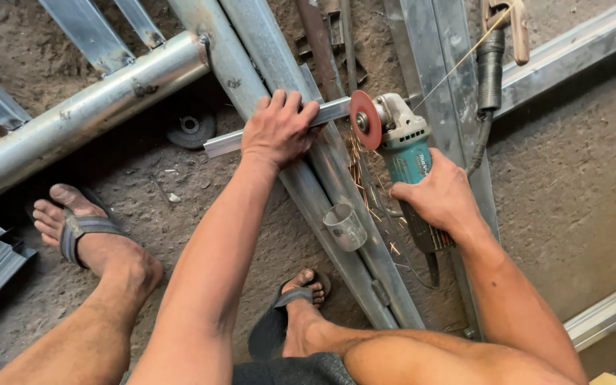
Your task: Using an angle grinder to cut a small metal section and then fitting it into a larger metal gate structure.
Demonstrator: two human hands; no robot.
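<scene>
My left hand (278, 128) presses down on a flat metal bar (222, 143) that lies across two long steel tubes (336, 192). My right hand (440, 196) grips the teal body of an angle grinder (404, 146). Its red disc (365, 119) meets the end of the bar just right of my left fingers. Orange sparks (368, 185) fly down from the disc toward me. A short cut piece of round pipe (344, 227) rests on the tubes below the sparks.
A thick round steel pipe (87, 114) runs across the upper left. A spare grinding disc (190, 127) lies on the dirt floor beneath it. A welding holder with black cable (490, 64) hangs at upper right. My sandalled feet (83, 232) stand on the ground. More steel sections (572, 53) lie at right.
</scene>
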